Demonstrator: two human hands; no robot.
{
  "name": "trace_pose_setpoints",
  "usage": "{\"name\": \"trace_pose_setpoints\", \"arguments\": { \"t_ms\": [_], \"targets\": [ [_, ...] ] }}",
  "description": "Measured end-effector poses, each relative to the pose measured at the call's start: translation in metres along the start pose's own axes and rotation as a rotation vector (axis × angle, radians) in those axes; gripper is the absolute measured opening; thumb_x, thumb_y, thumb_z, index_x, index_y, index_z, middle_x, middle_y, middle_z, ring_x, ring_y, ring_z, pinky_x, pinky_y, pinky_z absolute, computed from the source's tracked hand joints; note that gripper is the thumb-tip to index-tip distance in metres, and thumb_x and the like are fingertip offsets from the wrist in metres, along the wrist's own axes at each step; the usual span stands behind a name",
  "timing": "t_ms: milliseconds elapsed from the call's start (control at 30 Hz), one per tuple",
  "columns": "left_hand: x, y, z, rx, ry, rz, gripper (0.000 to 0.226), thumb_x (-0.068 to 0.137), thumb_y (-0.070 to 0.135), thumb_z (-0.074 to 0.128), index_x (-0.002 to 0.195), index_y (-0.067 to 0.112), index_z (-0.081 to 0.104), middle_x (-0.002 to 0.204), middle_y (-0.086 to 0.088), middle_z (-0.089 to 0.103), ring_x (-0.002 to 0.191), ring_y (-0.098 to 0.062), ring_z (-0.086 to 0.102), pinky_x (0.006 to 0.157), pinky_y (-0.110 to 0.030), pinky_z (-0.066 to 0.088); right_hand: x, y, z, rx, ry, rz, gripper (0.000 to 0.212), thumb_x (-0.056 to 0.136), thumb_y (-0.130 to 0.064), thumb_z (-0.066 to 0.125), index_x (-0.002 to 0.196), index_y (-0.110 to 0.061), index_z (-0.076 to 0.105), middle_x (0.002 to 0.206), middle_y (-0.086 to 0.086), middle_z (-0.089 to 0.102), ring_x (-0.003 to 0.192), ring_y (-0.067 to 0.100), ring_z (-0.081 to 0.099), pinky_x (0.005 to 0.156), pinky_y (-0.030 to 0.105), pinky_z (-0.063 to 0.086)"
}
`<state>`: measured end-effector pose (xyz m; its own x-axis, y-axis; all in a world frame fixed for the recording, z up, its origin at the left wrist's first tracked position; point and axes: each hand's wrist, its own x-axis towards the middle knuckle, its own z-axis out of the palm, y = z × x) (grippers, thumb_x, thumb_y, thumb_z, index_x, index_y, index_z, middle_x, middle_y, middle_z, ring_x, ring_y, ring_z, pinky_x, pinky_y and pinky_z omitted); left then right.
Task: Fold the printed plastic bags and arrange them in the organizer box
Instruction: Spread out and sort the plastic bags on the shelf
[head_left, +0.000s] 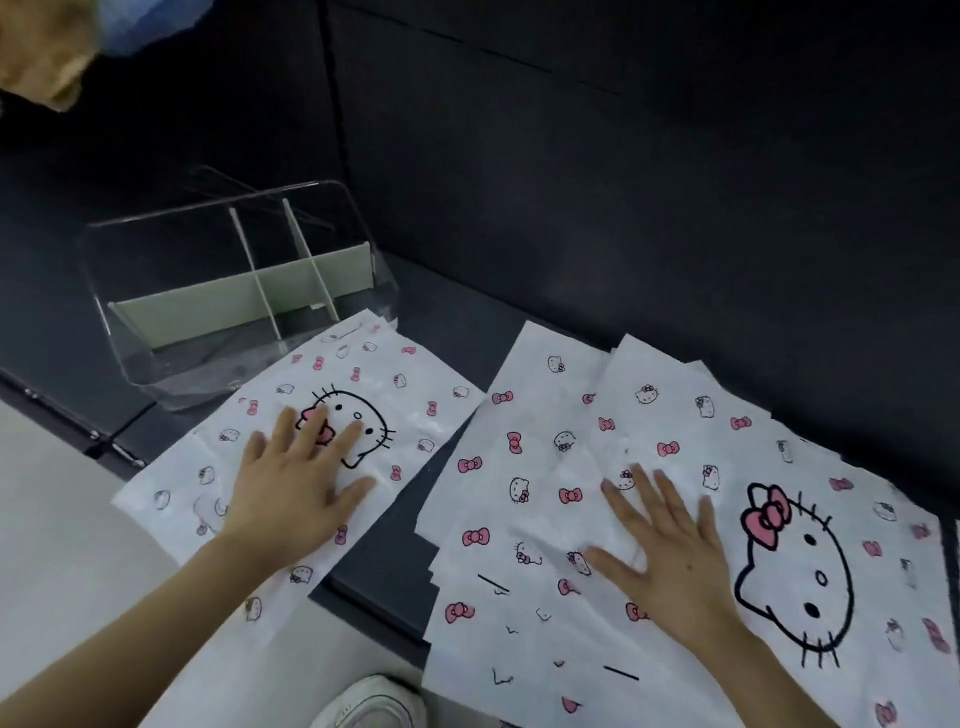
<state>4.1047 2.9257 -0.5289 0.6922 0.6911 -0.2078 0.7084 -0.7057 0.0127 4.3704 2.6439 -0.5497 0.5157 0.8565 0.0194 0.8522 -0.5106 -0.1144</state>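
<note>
1. One white plastic bag with a cat face and pink bows lies flat just in front of the clear plastic organizer box, stretching from the box toward the person.
2. The left hand, nearer the box, rests on it, fingers straight and apart.
3. The right hand lies flat, fingers apart, on the bag pile right of the box.

The person's left hand and right hand are bare, as are both forearms. Beyond the worktop's near edge shows a white shoe with grey seams.
</note>
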Motion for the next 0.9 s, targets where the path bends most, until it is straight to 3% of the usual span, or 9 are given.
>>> {"name": "trace_pose_setpoints", "arguments": {
  "t_ms": [167,300,367,433,567,633,733,867,900],
  "targets": [
    [0.002,0.041,-0.011,-0.109,0.105,-0.032,0.074,0.086,0.062,0.021,0.133,0.017,0.056,0.140,-0.025,0.046,0.132,-0.049,0.036,0.105,-0.060,0.031,-0.013,0.027,-0.004,0.019,0.027,-0.040,0.072,0.087,-0.079,0.023,0.148,-0.041,0.018,0.154,0.003,0.030,0.144,0.020,0.017,0.113,0.057,0.014],
    [0.006,0.119,-0.025,-0.259,0.287,0.193,0.059,0.088,0.048,0.039,0.108,0.001,0.069,0.113,-0.025,0.064,0.103,-0.048,0.059,0.086,-0.055,0.049,-0.023,0.016,-0.016,0.118,0.199,-0.007,0.066,0.095,-0.067,0.025,0.148,-0.027,0.029,0.152,-0.001,0.033,0.143,0.020,0.026,0.115,0.051,0.011],
    [0.005,0.161,-0.032,-0.350,0.282,0.280,0.058,0.088,0.048,0.040,0.101,0.000,0.070,0.100,-0.018,0.066,0.089,-0.042,0.062,0.077,-0.047,0.054,-0.043,0.034,-0.027,0.071,0.311,0.129,0.065,0.097,-0.059,0.026,0.143,-0.015,0.042,0.146,0.003,0.043,0.138,0.024,0.037,0.115,0.050,0.015],
    [0.007,0.200,-0.037,-0.399,0.206,0.277,0.059,0.092,0.051,0.040,0.110,0.001,0.066,0.104,-0.014,0.063,0.097,-0.036,0.059,0.081,-0.041,0.053,-0.068,0.066,-0.036,-0.029,0.357,0.353,0.074,0.095,-0.060,0.022,0.137,-0.005,0.050,0.140,0.011,0.050,0.131,0.032,0.045,0.114,0.051,0.015],
    [0.020,0.246,-0.031,-0.278,0.030,0.151,0.063,0.091,0.052,0.053,0.133,0.006,0.046,0.120,-0.014,0.052,0.115,-0.030,0.046,0.094,-0.033,0.041,-0.115,0.124,-0.033,-0.082,0.131,0.721,0.093,0.086,-0.071,0.011,0.135,-0.003,0.050,0.139,0.015,0.052,0.131,0.038,0.043,0.111,0.060,0.017],
    [0.028,0.254,-0.024,-0.341,-0.008,0.091,0.064,0.087,0.047,0.062,0.131,0.003,0.045,0.116,-0.017,0.053,0.114,-0.030,0.047,0.091,-0.031,0.041,-0.123,0.133,-0.029,-0.076,0.101,0.720,0.088,0.088,-0.068,0.013,0.124,-0.004,0.061,0.126,0.011,0.062,0.121,0.036,0.054,0.104,0.065,0.027],
    [0.029,0.260,-0.024,-0.432,-0.071,0.020,0.052,0.087,0.035,0.066,0.121,-0.001,0.050,0.104,-0.015,0.060,0.100,-0.029,0.057,0.072,-0.028,0.042,-0.119,0.130,-0.025,-0.063,0.213,0.666,0.060,0.091,-0.048,0.030,0.108,-0.006,0.071,0.110,0.008,0.071,0.106,0.033,0.065,0.097,0.067,0.038],
    [0.019,0.267,-0.034,-0.477,0.012,0.020,0.017,0.090,0.016,0.062,0.091,0.002,0.053,0.073,-0.009,0.057,0.082,-0.031,0.061,0.061,-0.032,0.039,-0.109,0.125,-0.035,-0.009,0.418,0.612,0.058,0.100,-0.041,0.025,0.103,-0.009,0.073,0.107,0.005,0.072,0.103,0.031,0.067,0.097,0.063,0.037],
    [0.017,0.269,-0.039,-0.529,0.054,0.020,0.016,0.089,0.013,0.063,0.094,0.000,0.056,0.070,-0.012,0.056,0.075,-0.030,0.059,0.059,-0.032,0.039,-0.106,0.124,-0.040,0.006,0.476,0.602,0.052,0.098,-0.038,0.030,0.105,-0.010,0.073,0.110,0.005,0.071,0.105,0.030,0.066,0.100,0.060,0.037]
  ]
}}
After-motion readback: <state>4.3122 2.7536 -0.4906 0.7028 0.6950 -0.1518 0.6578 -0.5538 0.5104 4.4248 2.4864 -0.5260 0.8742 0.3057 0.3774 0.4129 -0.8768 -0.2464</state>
